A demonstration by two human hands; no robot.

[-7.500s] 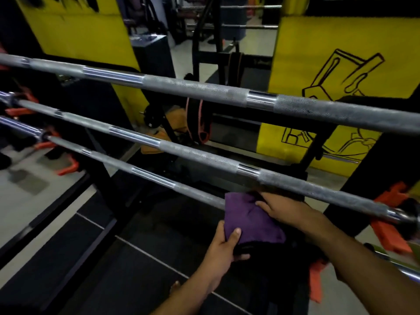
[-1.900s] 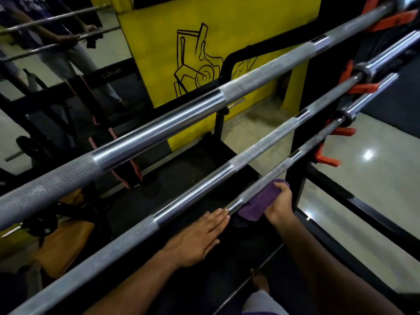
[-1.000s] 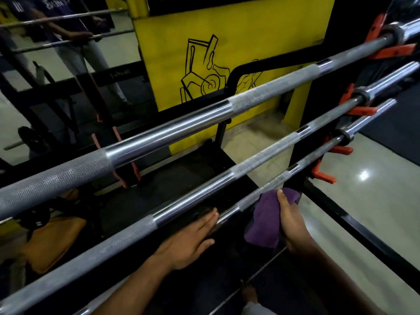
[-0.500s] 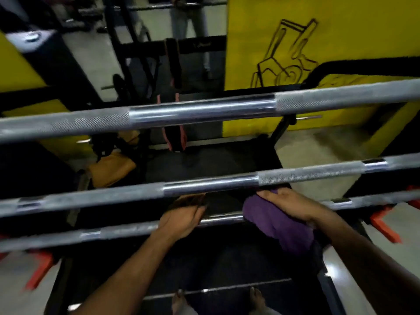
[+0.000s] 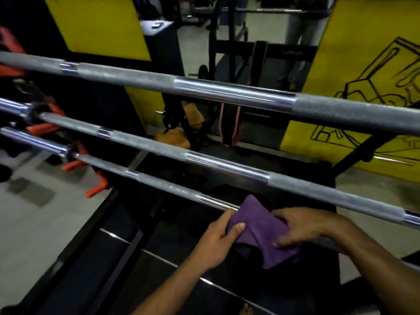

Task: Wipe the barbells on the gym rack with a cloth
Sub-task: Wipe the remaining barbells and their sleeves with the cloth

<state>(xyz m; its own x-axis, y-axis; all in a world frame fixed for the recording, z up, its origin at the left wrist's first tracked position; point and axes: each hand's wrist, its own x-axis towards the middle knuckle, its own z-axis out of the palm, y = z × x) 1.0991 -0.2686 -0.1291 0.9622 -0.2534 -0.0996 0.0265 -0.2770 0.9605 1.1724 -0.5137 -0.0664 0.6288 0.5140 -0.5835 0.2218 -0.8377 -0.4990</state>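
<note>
Purple cloth (image 5: pixel 261 226) drapes the lowest barbell (image 5: pixel 163 184); left hand (image 5: pixel 218 239) pinches its edge, right hand (image 5: pixel 311 226) grips it.

Three silver barbells (image 5: pixel 227 164) are lying level across the rack, stacked top to bottom; a purple cloth (image 5: pixel 261 228) is draping over the lowest bar.

top barbell (image 5: pixel 227 93): metal, glossy smooth centre, matt rough knurling either side | middle barbell (image 5: pixel 227 165): same steel finish | lowest barbell (image 5: pixel 159 181): knurled grey, polished band | cloth (image 5: pixel 261 226) at 5 o'clock: purple, soft matt fabric | hooks (image 5: pixel 95 187) at 9 o'clock: orange, looked plastic | floor (image 5: pixel 34 223): pale, glossy
</note>
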